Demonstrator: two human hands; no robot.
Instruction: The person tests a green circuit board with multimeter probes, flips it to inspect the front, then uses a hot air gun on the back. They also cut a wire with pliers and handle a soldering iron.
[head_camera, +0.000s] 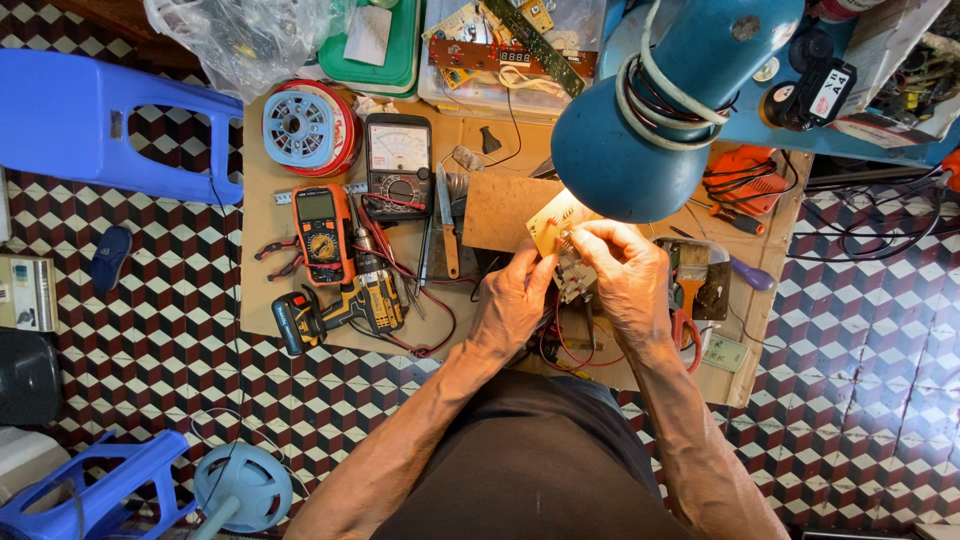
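While hands (575, 275) hold circuit board (557, 228), blue lamp (660, 110) overhangs, multimeter (322, 232) leftward

Blue lamp (660, 110), orange multimeter (322, 232), checkered red-white-black floor (860, 330)

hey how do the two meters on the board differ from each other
The orange meter has a small blank screen above a yellow dial; the black meter has a wide needle-scale face. The orange one lies lower and further left, by the cordless drill. Both lie flat on the wooden board, untouched.
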